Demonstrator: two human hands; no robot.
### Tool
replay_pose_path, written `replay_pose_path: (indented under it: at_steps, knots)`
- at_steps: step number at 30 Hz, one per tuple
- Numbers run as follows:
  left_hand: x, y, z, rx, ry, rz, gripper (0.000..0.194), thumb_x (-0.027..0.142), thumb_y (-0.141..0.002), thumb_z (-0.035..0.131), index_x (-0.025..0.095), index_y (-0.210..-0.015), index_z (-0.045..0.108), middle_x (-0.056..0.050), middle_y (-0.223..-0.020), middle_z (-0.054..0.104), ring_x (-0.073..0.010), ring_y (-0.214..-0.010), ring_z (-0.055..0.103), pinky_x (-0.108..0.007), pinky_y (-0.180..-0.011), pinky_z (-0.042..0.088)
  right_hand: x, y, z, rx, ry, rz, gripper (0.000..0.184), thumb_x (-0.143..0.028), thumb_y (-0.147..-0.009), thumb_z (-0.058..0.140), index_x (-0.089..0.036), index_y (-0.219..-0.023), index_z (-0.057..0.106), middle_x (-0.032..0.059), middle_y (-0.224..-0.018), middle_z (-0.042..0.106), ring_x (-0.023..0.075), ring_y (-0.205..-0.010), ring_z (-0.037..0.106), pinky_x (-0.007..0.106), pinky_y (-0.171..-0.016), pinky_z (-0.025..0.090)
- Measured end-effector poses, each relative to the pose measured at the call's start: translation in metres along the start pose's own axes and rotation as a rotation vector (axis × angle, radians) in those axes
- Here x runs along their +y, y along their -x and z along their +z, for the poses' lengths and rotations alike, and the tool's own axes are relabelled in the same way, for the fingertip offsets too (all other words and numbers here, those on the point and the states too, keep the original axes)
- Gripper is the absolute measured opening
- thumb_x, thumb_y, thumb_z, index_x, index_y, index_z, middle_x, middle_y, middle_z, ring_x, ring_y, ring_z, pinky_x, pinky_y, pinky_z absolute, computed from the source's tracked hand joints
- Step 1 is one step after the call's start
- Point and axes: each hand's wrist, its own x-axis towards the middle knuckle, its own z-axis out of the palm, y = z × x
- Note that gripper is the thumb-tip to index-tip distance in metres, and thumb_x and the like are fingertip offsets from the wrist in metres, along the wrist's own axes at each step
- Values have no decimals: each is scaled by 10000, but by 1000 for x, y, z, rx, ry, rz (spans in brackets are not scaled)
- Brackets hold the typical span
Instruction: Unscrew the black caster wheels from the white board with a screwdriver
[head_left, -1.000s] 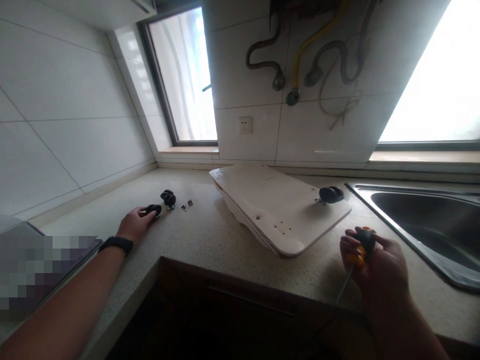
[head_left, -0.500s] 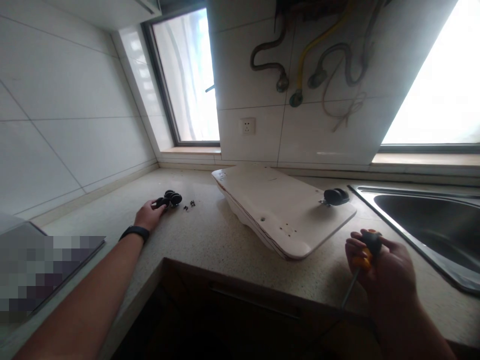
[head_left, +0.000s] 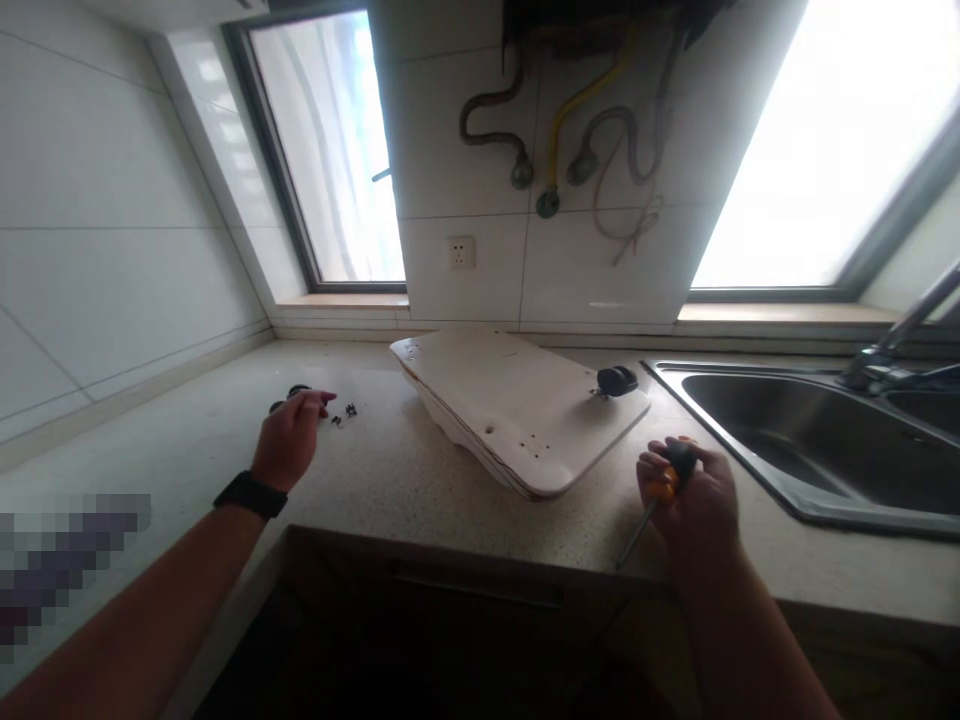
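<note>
My left hand point(head_left: 291, 432), with a dark band on the wrist, is over the left part of the counter. Its fingers stretch towards several small dark screws point(head_left: 350, 410). Black casters point(head_left: 300, 388) lie behind this hand, mostly hidden by it. My right hand point(head_left: 694, 500) is wrapped round an orange and black screwdriver point(head_left: 666, 485), its shaft pointing down and left above the counter's front edge. Between the hands rests a white board point(head_left: 487, 385) with small holes near its corners. A black caster point(head_left: 617, 381) stands on its right end.
A steel sink point(head_left: 750, 440) with a faucet point(head_left: 874, 365) is at the right. The pale speckled counter point(head_left: 420, 480) ends in a front edge above a dark opening. Behind are a tiled wall with a socket point(head_left: 460, 252), pipes point(head_left: 551, 150) and two windows.
My left hand first brought a caster beside the others, then let go and reached towards the screws. My right hand keeps holding the screwdriver. The view has turned right, showing the faucet.
</note>
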Motion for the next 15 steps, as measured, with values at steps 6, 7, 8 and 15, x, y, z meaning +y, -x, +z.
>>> replay_pose_path:
  at_steps: [6, 7, 8, 15]
  knots:
    - [120, 63, 52, -729, 473, -156, 720, 684, -990, 267, 141, -879, 726, -80, -714, 691, -169, -635, 587, -275, -567, 404, 3, -1, 0, -2, 56, 9, 229, -158, -718, 659, -208, -840, 472, -30, -703, 502, 53, -496, 432, 121, -398, 369]
    - [135, 76, 62, -875, 546, -214, 782, 739, -965, 235, 134, -885, 723, -99, -734, 711, -164, -607, 586, -263, -521, 367, 4, -2, -1, -2, 64, 13, 248, -160, -713, 674, -209, -841, 468, -31, -702, 508, 53, -493, 434, 122, -398, 371]
    - [148, 88, 71, -998, 626, -259, 838, 792, -932, 211, 128, -903, 722, -118, -765, 730, -157, -579, 585, -254, -497, 342, 5, -2, -2, -1, 71, 16, 263, -161, -709, 685, -211, -843, 464, -33, -700, 512, 51, -489, 433, 123, -398, 373]
    - [211, 135, 106, -1032, 1055, -615, 747, 823, -826, 475, 116, -866, 711, -117, -789, 739, -116, -507, 565, -237, -468, 307, 6, -3, -5, -8, 88, 32, 266, -185, -739, 694, -210, -848, 453, -48, -695, 513, 45, -479, 425, 129, -394, 362]
